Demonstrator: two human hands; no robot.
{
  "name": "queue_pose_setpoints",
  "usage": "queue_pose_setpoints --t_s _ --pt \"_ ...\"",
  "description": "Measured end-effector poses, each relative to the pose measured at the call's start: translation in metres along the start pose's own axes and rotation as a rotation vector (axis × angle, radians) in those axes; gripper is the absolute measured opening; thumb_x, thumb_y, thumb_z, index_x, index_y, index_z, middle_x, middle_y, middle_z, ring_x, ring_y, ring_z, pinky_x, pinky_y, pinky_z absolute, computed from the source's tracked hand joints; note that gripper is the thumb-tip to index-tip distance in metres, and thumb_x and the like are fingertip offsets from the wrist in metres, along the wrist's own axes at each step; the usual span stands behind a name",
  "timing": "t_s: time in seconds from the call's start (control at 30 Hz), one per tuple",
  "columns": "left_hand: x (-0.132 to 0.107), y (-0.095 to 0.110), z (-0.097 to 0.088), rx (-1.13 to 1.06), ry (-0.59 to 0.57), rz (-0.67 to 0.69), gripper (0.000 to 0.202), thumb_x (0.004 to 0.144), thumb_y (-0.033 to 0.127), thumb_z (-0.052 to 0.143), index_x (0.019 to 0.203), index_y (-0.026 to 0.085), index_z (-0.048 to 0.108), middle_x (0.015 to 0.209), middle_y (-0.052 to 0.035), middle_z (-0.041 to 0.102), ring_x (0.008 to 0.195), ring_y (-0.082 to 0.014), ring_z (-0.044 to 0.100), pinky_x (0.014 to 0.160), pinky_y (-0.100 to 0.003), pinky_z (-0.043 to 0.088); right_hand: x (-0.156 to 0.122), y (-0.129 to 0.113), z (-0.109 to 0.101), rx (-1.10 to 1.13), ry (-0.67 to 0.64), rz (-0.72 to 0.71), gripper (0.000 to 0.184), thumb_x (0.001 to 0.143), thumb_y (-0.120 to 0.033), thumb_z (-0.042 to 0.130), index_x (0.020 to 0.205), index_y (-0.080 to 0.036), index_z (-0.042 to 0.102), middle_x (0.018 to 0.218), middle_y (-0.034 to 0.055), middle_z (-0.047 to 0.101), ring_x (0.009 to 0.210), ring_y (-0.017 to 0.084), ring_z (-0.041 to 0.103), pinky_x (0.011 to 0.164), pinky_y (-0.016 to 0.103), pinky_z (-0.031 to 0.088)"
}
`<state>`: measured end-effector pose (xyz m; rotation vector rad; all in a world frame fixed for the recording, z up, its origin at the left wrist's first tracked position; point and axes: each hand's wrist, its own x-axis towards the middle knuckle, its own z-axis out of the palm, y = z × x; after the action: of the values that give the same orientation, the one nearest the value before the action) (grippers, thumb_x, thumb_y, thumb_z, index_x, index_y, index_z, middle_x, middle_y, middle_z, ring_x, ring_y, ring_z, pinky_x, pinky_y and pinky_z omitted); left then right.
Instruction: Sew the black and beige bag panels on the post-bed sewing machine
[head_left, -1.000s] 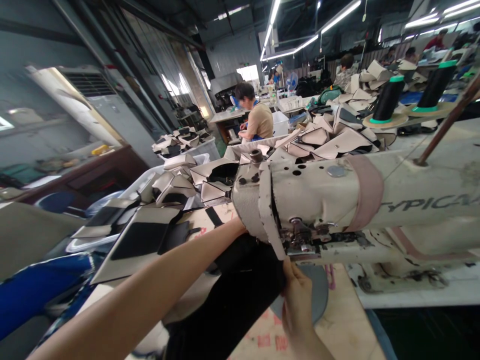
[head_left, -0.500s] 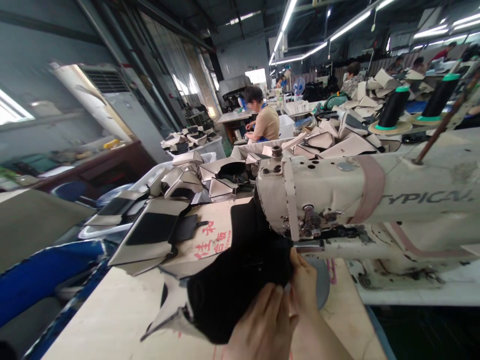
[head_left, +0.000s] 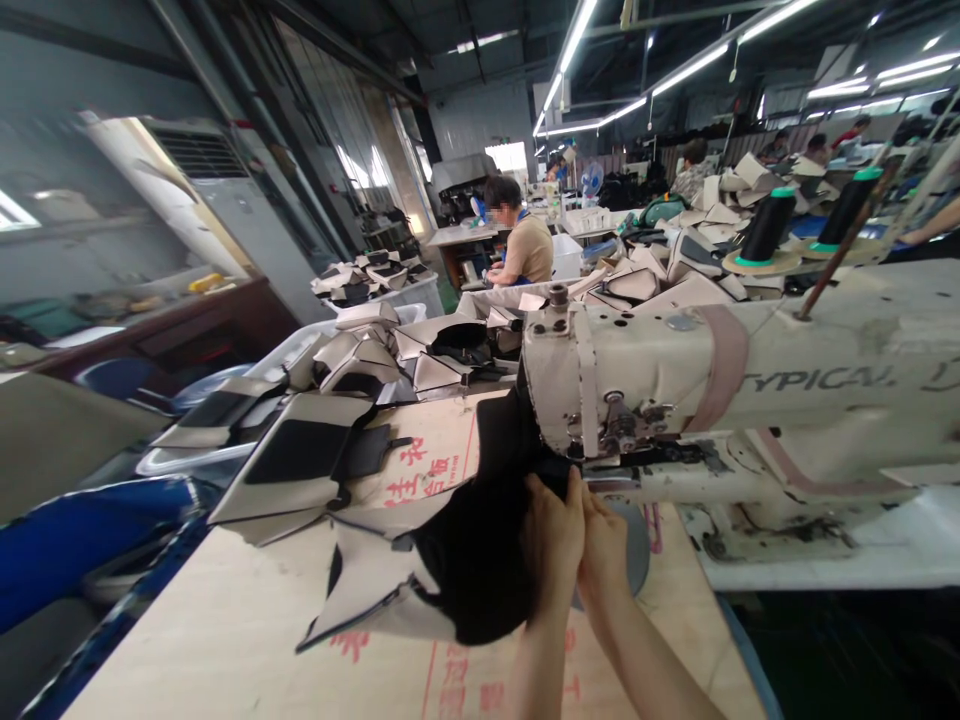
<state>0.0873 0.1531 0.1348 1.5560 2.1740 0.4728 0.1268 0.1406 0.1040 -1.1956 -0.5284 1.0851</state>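
Observation:
My left hand (head_left: 553, 540) and my right hand (head_left: 606, 552) are pressed side by side on a black fabric piece with a pale lining (head_left: 457, 560). Both grip its edge just under the head of a cream sewing machine (head_left: 675, 385). The fingertips of both hands curl over the fabric near the needle area, which the machine head partly hides. The piece droops toward me over the tan table (head_left: 225, 640).
More black-and-cream cut pieces (head_left: 292, 465) lie on the table to the left, with piles (head_left: 390, 350) in white bins behind. Two black thread cones (head_left: 765, 225) stand behind the machine. A person in a tan shirt (head_left: 521, 245) sits further back. A blue chair (head_left: 82, 545) is at left.
My left arm came back from behind the machine head and its hand now rests beside the right on the fabric. The black piece was drawn toward me and its pale lining now shows.

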Motion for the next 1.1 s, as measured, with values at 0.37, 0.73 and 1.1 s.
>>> queue_pose_setpoints --t_s 0.37,0.73,1.1 --pt "0.0074 -0.0066 0.0066 0.036 0.018 0.091 0.063 0.089 0.047 0.01 0.087 0.016 0.065 0.075 -0.0118 0.067 0.078 -0.022 0.062 0.06 -0.026 0.038 0.0038 0.0064 -0.0016 0.185 -0.045 0.209 0.045 0.064 -0.052 0.061 0.078 -0.009 0.068 0.076 0.0086 0.066 0.07 0.018 0.058 0.062 0.026 0.045" --pt "0.0099 -0.005 0.0022 0.041 0.01 0.08 0.065 0.088 0.05 0.013 0.085 0.014 0.067 0.07 -0.013 0.067 0.07 -0.0222 0.061 0.054 -0.026 0.033 0.0036 0.0046 -0.0006 0.272 -0.007 0.306 0.036 0.062 -0.045 0.067 0.074 -0.011 0.067 0.058 0.0016 0.061 0.051 0.011 0.049 0.044 0.021 0.032" --pt "0.0111 -0.0061 0.0053 -0.036 0.109 0.091 0.059 0.087 0.049 0.023 0.067 0.015 0.066 0.069 -0.0128 0.067 0.064 -0.0198 0.062 0.051 -0.026 0.029 0.004 -0.0025 -0.0003 0.246 0.006 0.256 0.034 0.061 -0.044 0.068 0.058 -0.012 0.06 0.047 -0.0021 0.051 0.043 0.007 0.038 0.041 0.021 0.028"
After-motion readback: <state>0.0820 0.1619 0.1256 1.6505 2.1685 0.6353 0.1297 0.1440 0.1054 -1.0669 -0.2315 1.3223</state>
